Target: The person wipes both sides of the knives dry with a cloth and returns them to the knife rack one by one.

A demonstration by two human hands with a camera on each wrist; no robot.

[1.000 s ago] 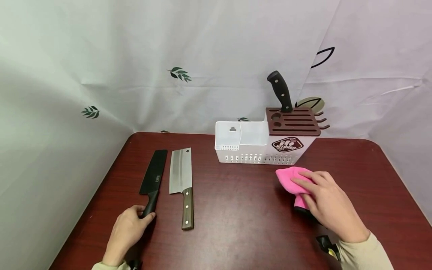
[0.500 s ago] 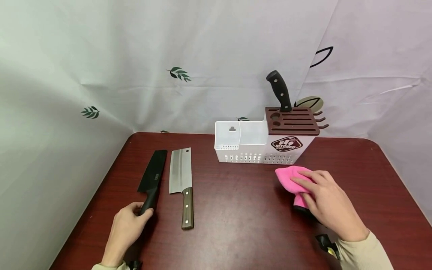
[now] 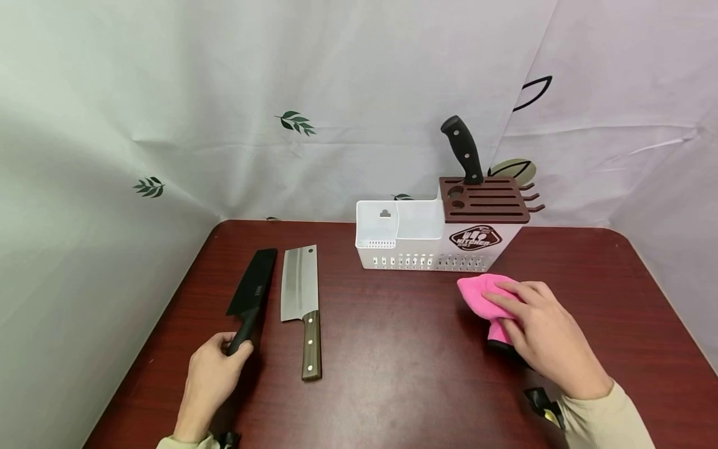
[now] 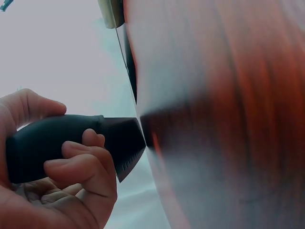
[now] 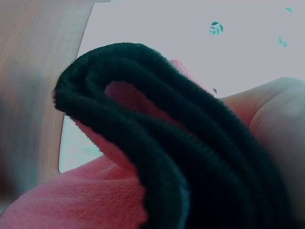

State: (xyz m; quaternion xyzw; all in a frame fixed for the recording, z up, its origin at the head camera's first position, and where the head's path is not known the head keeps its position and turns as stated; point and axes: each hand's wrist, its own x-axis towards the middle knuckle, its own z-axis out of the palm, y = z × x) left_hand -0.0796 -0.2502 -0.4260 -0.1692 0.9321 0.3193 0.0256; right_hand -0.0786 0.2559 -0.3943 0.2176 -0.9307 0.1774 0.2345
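My left hand [image 3: 213,377] grips the handle of a black kitchen knife [image 3: 252,284]; its blade points away from me. In the left wrist view, thumb and curled fingers wrap the black handle [image 4: 57,143], which is raised off the table while the blade tip stays low. To its right lies a cleaver [image 3: 301,284] with a steel blade and a riveted wooden handle. My right hand [image 3: 546,340] holds a bunched pink cloth [image 3: 485,296] near the knife holder. The right wrist view shows the cloth's dark folded edging [image 5: 124,109] up close.
A white knife holder [image 3: 404,255] with a brown slotted top [image 3: 493,202] stands at the back right of the dark red table [image 3: 392,349]. One black-handled knife [image 3: 464,149] sits upright in a slot. Side hooks [image 3: 535,198] stick out right. A pale curtain [image 3: 224,93] surrounds the table.
My left hand has lifted the black knife's handle and drawn it slightly toward me and to the left. The right hand and cloth have stayed nearly still.
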